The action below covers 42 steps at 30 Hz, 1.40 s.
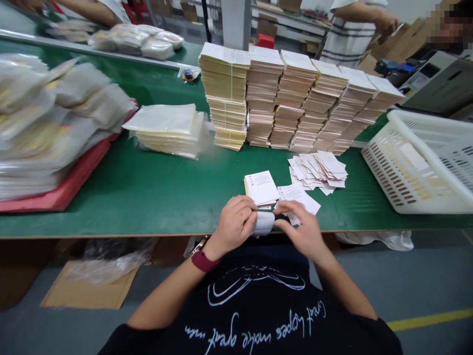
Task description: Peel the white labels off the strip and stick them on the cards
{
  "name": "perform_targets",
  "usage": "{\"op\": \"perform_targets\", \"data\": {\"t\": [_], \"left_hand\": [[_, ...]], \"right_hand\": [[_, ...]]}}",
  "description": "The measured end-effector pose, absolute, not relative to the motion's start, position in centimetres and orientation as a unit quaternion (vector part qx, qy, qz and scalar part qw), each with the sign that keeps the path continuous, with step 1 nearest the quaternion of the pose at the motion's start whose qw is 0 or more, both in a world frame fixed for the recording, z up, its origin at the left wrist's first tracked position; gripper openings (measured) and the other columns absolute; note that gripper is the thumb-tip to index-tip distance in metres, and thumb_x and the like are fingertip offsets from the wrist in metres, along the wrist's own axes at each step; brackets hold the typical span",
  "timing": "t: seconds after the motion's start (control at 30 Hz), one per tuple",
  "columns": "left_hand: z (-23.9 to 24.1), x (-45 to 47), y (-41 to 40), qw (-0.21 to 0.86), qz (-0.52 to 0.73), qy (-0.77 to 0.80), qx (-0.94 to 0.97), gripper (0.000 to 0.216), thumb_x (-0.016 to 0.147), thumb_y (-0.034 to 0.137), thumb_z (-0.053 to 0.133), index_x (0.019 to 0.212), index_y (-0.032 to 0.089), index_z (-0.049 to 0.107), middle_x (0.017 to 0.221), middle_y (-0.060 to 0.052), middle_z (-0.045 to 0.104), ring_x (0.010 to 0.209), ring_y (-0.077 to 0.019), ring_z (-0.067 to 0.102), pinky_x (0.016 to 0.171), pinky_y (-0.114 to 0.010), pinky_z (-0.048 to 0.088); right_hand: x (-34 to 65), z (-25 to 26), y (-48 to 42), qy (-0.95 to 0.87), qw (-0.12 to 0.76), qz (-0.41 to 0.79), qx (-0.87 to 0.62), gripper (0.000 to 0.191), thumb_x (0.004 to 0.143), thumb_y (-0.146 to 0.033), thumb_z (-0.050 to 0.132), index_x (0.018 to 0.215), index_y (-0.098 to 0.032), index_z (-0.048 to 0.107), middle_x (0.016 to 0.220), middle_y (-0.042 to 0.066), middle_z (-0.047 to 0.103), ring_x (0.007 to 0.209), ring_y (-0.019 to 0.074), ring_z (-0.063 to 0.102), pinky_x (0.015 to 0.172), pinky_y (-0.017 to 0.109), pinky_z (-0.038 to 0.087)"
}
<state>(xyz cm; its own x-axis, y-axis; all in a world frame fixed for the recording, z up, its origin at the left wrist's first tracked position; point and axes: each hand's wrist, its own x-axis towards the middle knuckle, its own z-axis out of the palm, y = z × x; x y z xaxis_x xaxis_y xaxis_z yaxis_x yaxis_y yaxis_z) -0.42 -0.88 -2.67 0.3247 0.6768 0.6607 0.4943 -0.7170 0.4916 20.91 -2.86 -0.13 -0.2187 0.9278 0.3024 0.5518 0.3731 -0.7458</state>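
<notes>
My left hand (236, 224), a watch and a dark red band at its wrist, is closed on a curved white paper piece (263, 223) at the table's front edge. Whether it is a bent card or a small roll I cannot tell. At the paper's right end is my right hand (301, 229), thumb and forefinger apart; any contact there is unclear. Just beyond my left hand sits a small stack of printed white cards (261, 187). Some loose cards (301, 199) lie beyond my right hand, and a messy card pile (320, 170) spreads farther back.
Tall card stacks (264, 93) line the back of the green table (158, 197). A white plastic basket (417, 172) stands right. Clear plastic bags (166, 125) are stacked left of centre, beside filled bags (55, 113) on a red tray (84, 172). Other people are across the table.
</notes>
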Motion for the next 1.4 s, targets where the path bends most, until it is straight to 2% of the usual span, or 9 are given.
{"op": "perform_targets", "data": {"t": [0.13, 0.23, 0.3, 0.47, 0.67, 0.8, 0.93, 1.07, 1.4], "left_hand": [[-2.9, -0.6, -1.0, 0.084, 0.465, 0.394, 0.788, 0.014, 0.089, 0.016, 0.05, 0.097, 0.017, 0.062, 0.105, -0.009, 0.069, 0.099, -0.02, 0.063, 0.085, -0.037, 0.053], [-3.3, -1.0, -1.0, 0.001, 0.488, 0.374, 0.788, 0.044, 0.083, 0.015, 0.058, 0.126, 0.022, 0.054, 0.131, -0.012, 0.058, 0.121, -0.0268, 0.056, 0.093, -0.042, 0.051], [-3.3, -1.2, -0.9, -0.025, 0.45, 0.319, 0.834, 0.042, 0.081, 0.01, 0.058, 0.12, 0.026, 0.06, 0.124, -0.009, 0.064, 0.118, -0.0267, 0.058, 0.093, -0.042, 0.051], [-2.3, -1.0, -0.4, 0.016, 0.433, 0.267, 0.861, 0.02, 0.084, 0.009, 0.052, 0.094, 0.02, 0.065, 0.086, -0.004, 0.071, 0.093, -0.0218, 0.066, 0.082, -0.036, 0.051], [-1.7, -0.5, -0.3, 0.051, 0.433, 0.297, 0.85, 0.014, 0.087, 0.01, 0.05, 0.084, 0.018, 0.061, 0.076, -0.003, 0.065, 0.078, -0.0169, 0.062, 0.072, -0.03, 0.05], [-2.0, -0.4, -0.8, 0.032, 0.435, 0.324, 0.84, 0.011, 0.086, 0.009, 0.053, 0.084, 0.017, 0.06, 0.079, -0.005, 0.065, 0.08, -0.0177, 0.059, 0.073, -0.033, 0.05], [-2.4, -0.2, -1.4, -0.003, 0.407, 0.362, 0.838, 0.012, 0.084, 0.009, 0.052, 0.084, 0.015, 0.062, 0.084, -0.008, 0.066, 0.087, -0.0218, 0.06, 0.075, -0.037, 0.051], [-2.7, 0.0, -1.6, -0.03, 0.383, 0.382, 0.841, 0.013, 0.082, 0.007, 0.052, 0.084, 0.014, 0.063, 0.11, -0.012, 0.068, 0.108, -0.0269, 0.06, 0.089, -0.043, 0.053], [-2.8, 0.2, -1.4, -0.013, 0.35, 0.378, 0.857, 0.014, 0.084, 0.007, 0.05, 0.084, 0.013, 0.062, 0.116, -0.012, 0.068, 0.113, -0.0267, 0.062, 0.094, -0.044, 0.055]], "right_hand": [[18.1, -0.8, -3.4, -0.697, 0.455, 0.33, -0.445, 0.007, 0.087, -0.027, 0.061, 0.089, -0.022, 0.066, 0.084, 0.003, 0.068, 0.083, 0.0163, 0.063, 0.079, 0.032, 0.051], [18.2, -0.7, -2.8, -0.662, 0.466, 0.391, -0.438, 0.007, 0.083, -0.027, 0.065, 0.086, -0.02, 0.067, 0.082, 0.002, 0.067, 0.079, 0.0145, 0.063, 0.076, 0.029, 0.051], [18.5, -0.5, -2.5, -0.65, 0.464, 0.414, -0.437, 0.007, 0.082, -0.026, 0.066, 0.084, -0.02, 0.068, 0.081, 0.001, 0.067, 0.078, 0.0138, 0.063, 0.077, 0.028, 0.051], [18.3, -0.7, -2.3, -0.673, 0.454, 0.378, -0.446, 0.007, 0.083, -0.028, 0.066, 0.081, -0.021, 0.065, 0.08, 0.0, 0.066, 0.079, 0.0137, 0.06, 0.078, 0.029, 0.049], [18.6, -0.9, -2.2, -0.781, 0.498, 0.044, -0.375, 0.012, 0.086, -0.015, 0.051, 0.082, -0.024, 0.057, 0.09, 0.002, 0.066, 0.089, 0.0182, 0.058, 0.088, 0.042, 0.039], [19.9, 1.2, -0.1, -0.674, 0.615, 0.154, -0.379, 0.011, 0.089, -0.016, 0.049, 0.087, -0.025, 0.054, 0.077, -0.003, 0.058, 0.075, 0.014, 0.056, 0.077, 0.033, 0.044], [19.9, 2.5, 3.7, -0.663, 0.514, 0.241, -0.488, 0.005, 0.086, -0.023, 0.056, 0.081, -0.023, 0.056, 0.074, -0.002, 0.059, 0.072, 0.0133, 0.055, 0.071, 0.028, 0.042], [18.8, 1.0, 6.1, -0.689, 0.372, 0.331, -0.526, 0.005, 0.082, -0.023, 0.055, 0.078, -0.022, 0.056, 0.065, -0.005, 0.056, 0.062, 0.012, 0.052, 0.061, 0.025, 0.037], [18.3, -0.4, 6.3, -0.723, 0.31, 0.298, -0.54, 0.006, 0.082, -0.02, 0.053, 0.076, -0.022, 0.054, 0.062, -0.005, 0.057, 0.059, 0.0114, 0.051, 0.063, 0.024, 0.034]]}}
